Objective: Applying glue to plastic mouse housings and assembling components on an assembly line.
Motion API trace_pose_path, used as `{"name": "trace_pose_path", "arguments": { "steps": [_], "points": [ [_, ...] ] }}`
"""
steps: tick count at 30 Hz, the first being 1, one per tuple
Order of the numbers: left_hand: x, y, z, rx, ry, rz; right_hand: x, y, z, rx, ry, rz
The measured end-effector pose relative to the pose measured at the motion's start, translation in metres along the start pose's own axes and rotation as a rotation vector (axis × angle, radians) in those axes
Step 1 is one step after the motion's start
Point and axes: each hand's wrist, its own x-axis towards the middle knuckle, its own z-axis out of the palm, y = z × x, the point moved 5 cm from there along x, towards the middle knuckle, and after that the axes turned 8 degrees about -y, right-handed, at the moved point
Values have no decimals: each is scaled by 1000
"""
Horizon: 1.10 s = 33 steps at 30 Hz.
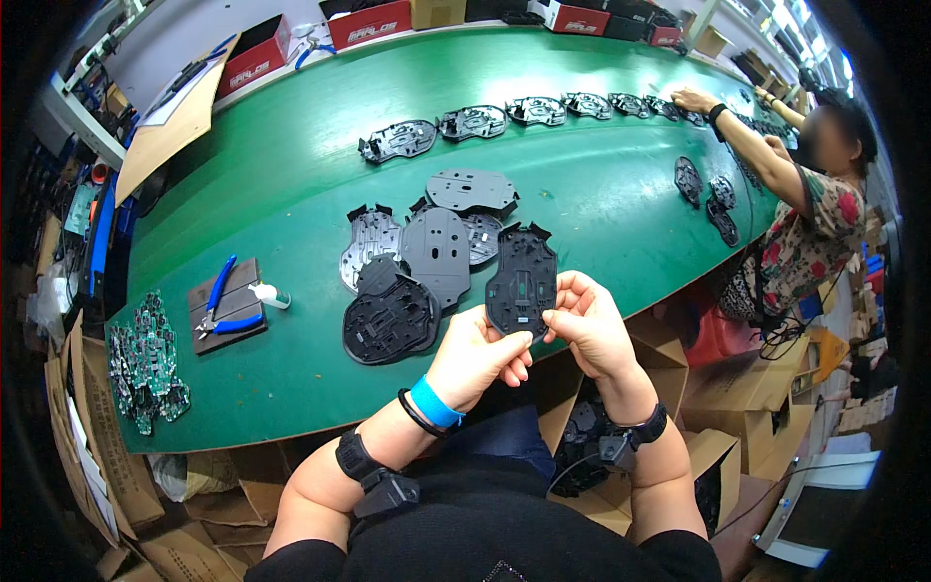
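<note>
Gripping one black plastic shell between left hand and right hand, above a green table.

black plastic base plate — flat, ribbed face up — raised above green table's near edge

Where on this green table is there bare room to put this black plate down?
Bare green lies between the pile of plates and the row of plates along the far side, and right of the pile toward the three loose plates. Between cutters and pile it is narrow.
</note>
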Motion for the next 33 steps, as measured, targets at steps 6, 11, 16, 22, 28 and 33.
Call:
{"name": "trace_pose_path", "arguments": {
  "steps": [6, 11, 16, 22, 28, 33],
  "points": [
    [2, 3, 2, 35, -51, 38, -4, 5, -2, -1, 49, -19],
    [6, -2, 6, 90, 14, -5, -11, 4, -6, -1, 10, -63],
    [21, -5, 28, 91, -29, -5, -22, -3, -25, -29, 116, -69],
    [31, -7, 23, 99, -56, 4, -23, -7, -30, -54, 150, -111],
    [39, -12, 22, 125, -18, 10, -16, 1, -35, -62, 188, -90],
    [46, -14, 51, 51, -146, 56, -34, -16, -48, -195, 290, -83]
  ]
}}
